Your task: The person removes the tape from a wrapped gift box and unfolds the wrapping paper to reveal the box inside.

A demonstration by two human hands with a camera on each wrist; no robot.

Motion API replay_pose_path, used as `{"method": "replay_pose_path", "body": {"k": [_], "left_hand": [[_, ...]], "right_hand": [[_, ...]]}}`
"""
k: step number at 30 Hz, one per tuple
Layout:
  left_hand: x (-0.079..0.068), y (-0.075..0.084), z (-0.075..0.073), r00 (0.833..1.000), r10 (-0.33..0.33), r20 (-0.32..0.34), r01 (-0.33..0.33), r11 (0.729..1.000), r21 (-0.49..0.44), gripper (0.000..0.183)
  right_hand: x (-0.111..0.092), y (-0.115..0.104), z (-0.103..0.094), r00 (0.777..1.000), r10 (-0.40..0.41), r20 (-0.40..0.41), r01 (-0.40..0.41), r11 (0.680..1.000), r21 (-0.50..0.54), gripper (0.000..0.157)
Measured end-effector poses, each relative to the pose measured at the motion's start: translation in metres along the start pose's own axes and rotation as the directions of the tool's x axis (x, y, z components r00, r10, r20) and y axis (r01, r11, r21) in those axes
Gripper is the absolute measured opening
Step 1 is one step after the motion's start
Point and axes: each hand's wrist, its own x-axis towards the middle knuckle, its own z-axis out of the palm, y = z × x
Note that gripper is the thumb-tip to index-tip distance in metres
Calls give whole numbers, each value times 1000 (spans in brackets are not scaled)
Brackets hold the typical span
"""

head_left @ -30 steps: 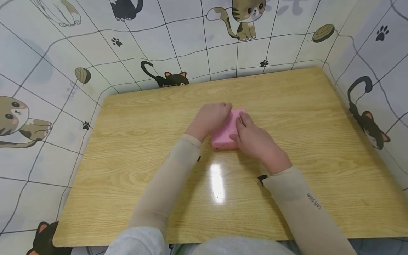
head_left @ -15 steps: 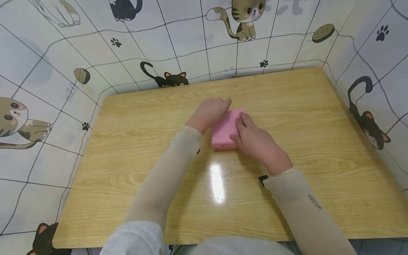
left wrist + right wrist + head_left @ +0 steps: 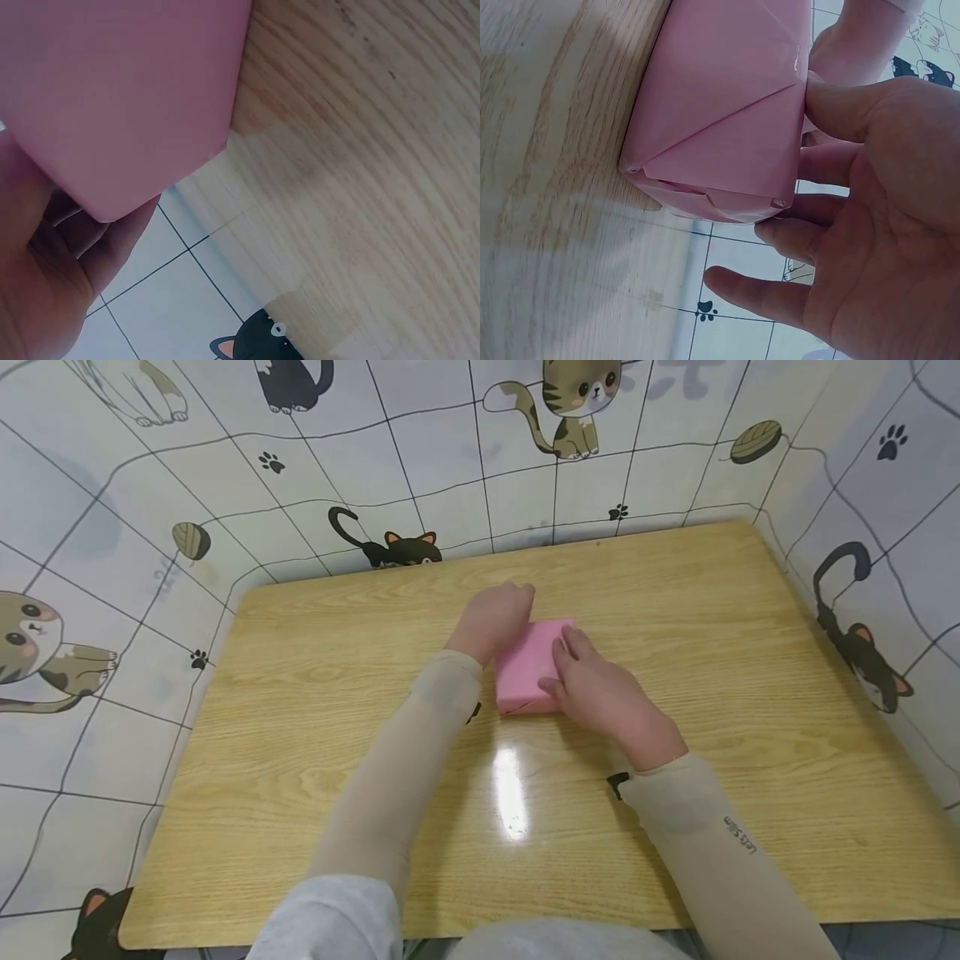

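Observation:
A box wrapped in pink paper (image 3: 525,677) lies on the wooden table. My left hand (image 3: 493,617) is at its far left corner, fingers bent over the far end; their tips are hidden in the head view. In the left wrist view, the fingers of the left hand (image 3: 45,277) curl behind the far edge of the box (image 3: 127,105). My right hand (image 3: 603,693) rests on the right part of the box, fingers fairly straight. In the right wrist view, a folded paper flap (image 3: 727,157) shows on one end, and the right thumb (image 3: 836,112) touches an upper edge.
The wooden table (image 3: 300,735) meets walls with cat-patterned covering (image 3: 450,443) at the back and sides. A bright light reflection (image 3: 512,793) shines on the tabletop before the box. Beige sleeves (image 3: 382,785) cover both forearms.
My left hand has moved up and slightly left along the box toward its far end, uncovering more of the pink top. The right hand and the box have hardly moved.

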Motion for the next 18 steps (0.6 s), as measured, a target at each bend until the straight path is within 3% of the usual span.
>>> {"method": "replay_pose_path", "body": {"k": [5, 12, 15, 18], "left_hand": [[5, -4, 2, 997, -80, 22, 81, 994, -68, 46], [6, -13, -9, 975, -222, -16, 213, 950, -228, 25], [1, -16, -12, 976, -214, -36, 199, 950, -239, 28], [-7, -16, -13, 988, -154, 2, 149, 954, -261, 32]], "right_hand": [[1, 1, 2, 1000, 4, 8, -4, 1000, 4, 75], [1, 2, 1, 1000, -7, 0, 7, 1000, -20, 75], [1, 1, 1, 1000, -15, -5, 14, 999, -36, 75], [1, 1, 1, 1000, -16, -2, 15, 999, -40, 75]]}}
